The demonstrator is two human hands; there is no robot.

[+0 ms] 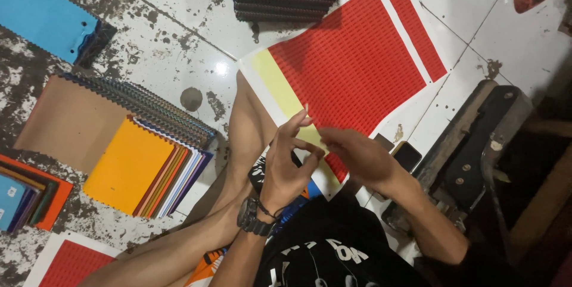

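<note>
Both hands, left hand (290, 156) and right hand (356, 155), pinch the yellow strip (279, 84) beside the red sheet (351, 61), and an uneven pull could likely tear or crease it.

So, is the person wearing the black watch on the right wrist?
No, the black watch sits on the wrist of the left hand, while the wrist of the right hand is bare.

Glossy white floor tiles (179, 43), worn, with dark rough blotches. Matt white card sheet (381, 49) carrying red textured cloth swatch (351, 66) and smooth pale yellow strip (277, 81). Pinked-edge cloth samples (128, 165) stacked, matt; brown paper-like cover (68, 123); dull black watch (250, 217) on wrist.
</note>
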